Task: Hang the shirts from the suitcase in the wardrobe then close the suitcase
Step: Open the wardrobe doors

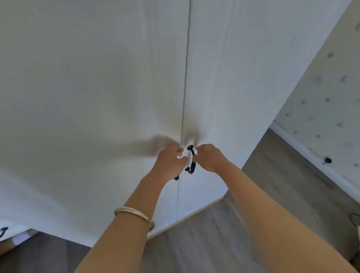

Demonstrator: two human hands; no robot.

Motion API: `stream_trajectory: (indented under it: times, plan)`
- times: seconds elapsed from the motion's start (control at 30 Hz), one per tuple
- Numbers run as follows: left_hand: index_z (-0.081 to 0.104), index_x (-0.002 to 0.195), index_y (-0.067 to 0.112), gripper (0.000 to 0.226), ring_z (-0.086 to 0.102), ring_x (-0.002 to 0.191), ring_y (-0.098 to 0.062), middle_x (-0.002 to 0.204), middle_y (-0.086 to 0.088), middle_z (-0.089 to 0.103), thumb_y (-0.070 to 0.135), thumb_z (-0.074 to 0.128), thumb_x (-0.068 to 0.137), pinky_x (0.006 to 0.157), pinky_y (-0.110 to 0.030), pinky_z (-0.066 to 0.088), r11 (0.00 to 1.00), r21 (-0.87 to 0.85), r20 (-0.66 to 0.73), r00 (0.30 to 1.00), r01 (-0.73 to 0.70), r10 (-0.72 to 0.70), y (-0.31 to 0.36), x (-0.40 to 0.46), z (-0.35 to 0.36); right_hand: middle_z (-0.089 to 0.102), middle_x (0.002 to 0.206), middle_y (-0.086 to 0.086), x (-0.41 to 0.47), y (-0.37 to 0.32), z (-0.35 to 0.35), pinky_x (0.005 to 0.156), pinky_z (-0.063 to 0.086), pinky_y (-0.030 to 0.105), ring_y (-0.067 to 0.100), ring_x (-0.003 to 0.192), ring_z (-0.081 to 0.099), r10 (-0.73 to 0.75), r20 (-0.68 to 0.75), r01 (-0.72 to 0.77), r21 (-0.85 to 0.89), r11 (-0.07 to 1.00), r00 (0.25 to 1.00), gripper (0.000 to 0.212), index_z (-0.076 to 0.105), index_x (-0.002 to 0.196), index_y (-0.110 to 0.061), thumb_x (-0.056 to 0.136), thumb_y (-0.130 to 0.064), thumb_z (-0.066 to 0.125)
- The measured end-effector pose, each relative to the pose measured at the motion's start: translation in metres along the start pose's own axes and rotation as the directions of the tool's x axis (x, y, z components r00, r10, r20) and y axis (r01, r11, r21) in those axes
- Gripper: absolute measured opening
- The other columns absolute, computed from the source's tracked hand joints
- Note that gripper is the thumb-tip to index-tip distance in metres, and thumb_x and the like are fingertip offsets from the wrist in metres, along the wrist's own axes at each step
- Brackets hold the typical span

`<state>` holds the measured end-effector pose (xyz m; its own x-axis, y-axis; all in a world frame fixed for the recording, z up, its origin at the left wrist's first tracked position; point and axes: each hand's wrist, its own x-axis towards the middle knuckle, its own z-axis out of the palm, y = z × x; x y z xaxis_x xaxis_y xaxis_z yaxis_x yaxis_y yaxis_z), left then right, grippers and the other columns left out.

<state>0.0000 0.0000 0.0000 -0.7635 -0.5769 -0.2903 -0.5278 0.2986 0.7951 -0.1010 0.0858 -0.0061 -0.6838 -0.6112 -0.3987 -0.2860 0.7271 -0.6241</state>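
I read no brand, label or writing on the white wardrobe (106, 77), whose two doors stand shut with the seam between them directly ahead of me. Both bare forearms reach up and forward to that seam: the left hand (170, 162), a metal bangle (135, 214) on its forearm, curls its fingers round the left door handle (176, 177), mostly hidden. The right hand (209, 157) pinches the black right door handle (191, 159) between curled fingers and thumb.

I see grey wood-look flooring (202, 230), a patterned wall (332, 104) with white skirting board (303, 147) on the right, and a black-handled drawer (2, 229) at far left.
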Motion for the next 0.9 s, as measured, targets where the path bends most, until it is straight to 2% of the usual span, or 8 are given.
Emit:
stream_trajectory:
  times: [0.1, 0.17, 0.37, 0.47, 0.53, 0.6, 0.77, 0.9]
  plan:
    - [0.046, 0.131, 0.010, 0.043, 0.052, 0.109, -0.017, 0.135, -0.004, 0.051, 0.016, 0.050, 0.088, 0.078, -0.021, 0.038, 1.000, 0.029, 0.023, 1.000, -0.004, 0.004, 0.002, 0.010, 0.001, 0.038, 0.059, -0.002, 0.008, -0.006, 0.006, 0.036, 0.028, 0.009, 0.002, 0.035, 0.044, 0.034, 0.045, -0.035, 0.015, 0.999, 0.998, 0.016, 0.046, 0.073, -0.013, 0.088, -0.007, 0.046]
    - [0.047, 0.129, 0.008, 0.042, 0.052, 0.105, -0.018, 0.134, -0.005, 0.051, 0.016, 0.050, 0.088, 0.075, -0.022, 0.039, 1.000, 0.013, 0.018, 1.000, -0.008, 0.008, 0.003, 0.014, 0.002, 0.042, 0.061, -0.002, 0.012, -0.008, 0.007, 0.039, 0.029, 0.010, 0.006, 0.046, 0.046, 0.036, 0.061, -0.036, -0.004, 0.999, 0.997, 0.009, 0.053, 0.086, -0.012, 0.087, -0.007, 0.046]
    - [0.051, 0.121, 0.008, 0.035, 0.051, 0.091, -0.018, 0.107, 0.000, 0.053, 0.012, 0.048, 0.086, 0.061, -0.016, 0.039, 1.000, 0.016, 0.006, 1.000, -0.004, 0.004, -0.001, 0.015, 0.004, 0.052, 0.074, -0.003, 0.010, 0.001, 0.010, 0.053, 0.035, 0.017, 0.001, 0.060, 0.048, 0.072, 0.077, -0.071, -0.018, 0.997, 0.994, 0.037, 0.052, 0.121, -0.001, 0.086, 0.000, 0.043]
    - [0.048, 0.121, 0.015, 0.039, 0.060, 0.098, -0.028, 0.101, 0.006, 0.053, 0.006, 0.046, 0.084, 0.064, -0.026, 0.044, 1.000, -0.010, 0.033, 0.999, -0.030, 0.030, 0.002, 0.008, 0.008, 0.063, 0.094, 0.013, 0.000, 0.008, 0.008, 0.066, 0.038, 0.023, 0.019, 0.076, 0.057, 0.076, 0.065, -0.074, -0.038, 0.997, 0.995, 0.034, 0.055, 0.116, 0.002, 0.084, 0.000, 0.043]
    - [0.044, 0.127, 0.014, 0.047, 0.057, 0.101, -0.026, 0.111, 0.000, 0.055, -0.001, 0.045, 0.082, 0.062, -0.027, 0.047, 0.997, 0.032, 0.061, 0.995, -0.077, 0.075, 0.004, 0.004, 0.014, 0.058, 0.086, 0.013, -0.008, 0.019, 0.006, 0.059, 0.035, 0.025, 0.021, 0.073, 0.049, 0.078, 0.056, -0.074, -0.079, 0.994, 0.995, 0.020, 0.055, 0.098, 0.000, 0.083, -0.003, 0.043]
    - [0.049, 0.121, 0.008, 0.044, 0.058, 0.104, -0.029, 0.113, -0.009, 0.061, -0.006, 0.043, 0.079, 0.075, -0.037, 0.054, 0.987, 0.112, 0.103, 0.990, -0.112, 0.101, 0.008, -0.001, 0.022, 0.054, 0.081, 0.008, -0.022, 0.031, 0.004, 0.055, 0.033, 0.025, 0.018, 0.067, 0.045, 0.090, 0.048, -0.083, -0.134, 0.987, 0.995, 0.016, 0.055, 0.095, -0.002, 0.084, -0.005, 0.045]
    - [0.061, 0.104, -0.004, 0.032, 0.064, 0.099, -0.037, 0.104, -0.023, 0.067, -0.009, 0.037, 0.083, 0.089, -0.047, 0.052, 0.956, 0.238, 0.285, 0.953, -0.172, 0.100, 0.034, -0.025, 0.047, 0.063, 0.115, 0.015, -0.066, 0.078, -0.008, 0.089, 0.050, 0.039, 0.031, 0.105, 0.059, 0.125, 0.009, -0.122, -0.161, 0.979, 0.992, 0.033, 0.057, 0.114, -0.001, 0.084, -0.008, 0.046]
    - [0.065, 0.103, -0.004, 0.028, 0.064, 0.103, -0.032, 0.107, -0.021, 0.069, -0.008, 0.047, 0.083, 0.091, -0.043, 0.052, 0.934, 0.285, 0.423, 0.903, -0.214, 0.077, 0.059, -0.051, 0.078, 0.059, 0.098, 0.006, -0.101, 0.119, -0.025, 0.075, 0.046, 0.033, 0.025, 0.090, 0.055, 0.136, 0.014, -0.132, -0.178, 0.975, 0.991, 0.017, 0.053, 0.095, -0.007, 0.080, -0.015, 0.053]
